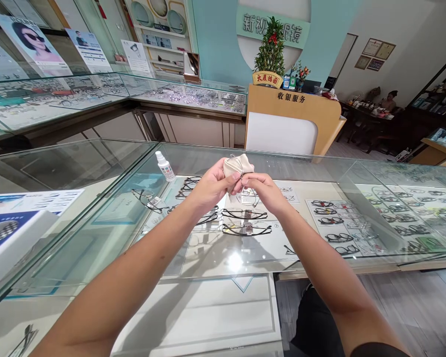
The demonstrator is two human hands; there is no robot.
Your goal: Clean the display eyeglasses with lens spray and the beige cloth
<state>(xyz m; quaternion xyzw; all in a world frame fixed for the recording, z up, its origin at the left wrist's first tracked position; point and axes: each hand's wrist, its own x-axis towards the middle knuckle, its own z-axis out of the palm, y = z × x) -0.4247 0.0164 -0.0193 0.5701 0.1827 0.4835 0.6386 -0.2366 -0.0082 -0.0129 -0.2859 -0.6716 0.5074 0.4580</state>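
Observation:
Above the glass display counter, my left hand (216,182) is closed around a beige cloth (238,164). Thin metal parts, which look like an eyeglass frame (241,173), show against the cloth; most of that frame is hidden by cloth and fingers. My right hand (262,187) pinches at the cloth's lower right side, fingertips close to the left hand's. On the glass top to the left stands a white spray bottle (165,167), upright. A pair of dark-rimmed eyeglasses (148,201) lies left of my left hand.
Inside the counter (208,265) below my hands, several eyeglasses (247,229) lie in rows. A white and blue box (15,238) is at the left. Further cases (193,96) run along the back. A wooden cashier desk (293,106) carries a plant; a person (389,100) is far right.

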